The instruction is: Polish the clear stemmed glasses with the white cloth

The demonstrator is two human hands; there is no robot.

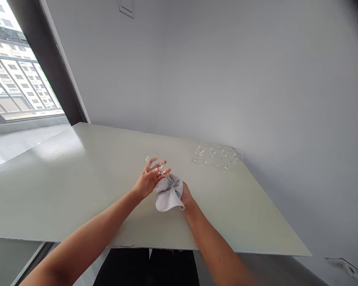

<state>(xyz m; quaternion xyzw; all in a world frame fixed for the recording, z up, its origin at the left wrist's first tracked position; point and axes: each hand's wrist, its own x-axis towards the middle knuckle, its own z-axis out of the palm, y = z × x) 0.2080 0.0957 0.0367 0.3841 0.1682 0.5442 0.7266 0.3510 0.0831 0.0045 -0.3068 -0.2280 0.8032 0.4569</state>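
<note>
My left hand (148, 179) grips the clear bowl of a stemmed wine glass (157, 165), its fingers spread around the glass. The stem slants down to the right into a grey cloth (168, 196). My right hand (187, 195) sits behind that cloth, mostly hidden by it, and holds the cloth around the glass's lower end. The glass's foot is hidden in the folds. Both hands are held together just above the pale tabletop (77, 167). Farther off to the right stands a row of several clear stemmed glasses (216, 155).
The pale table's near edge runs below my forearms, and its right corner meets a grey wall (226, 71). A large window (20, 67) at the left looks onto an apartment building. A dark shape lies below the near edge.
</note>
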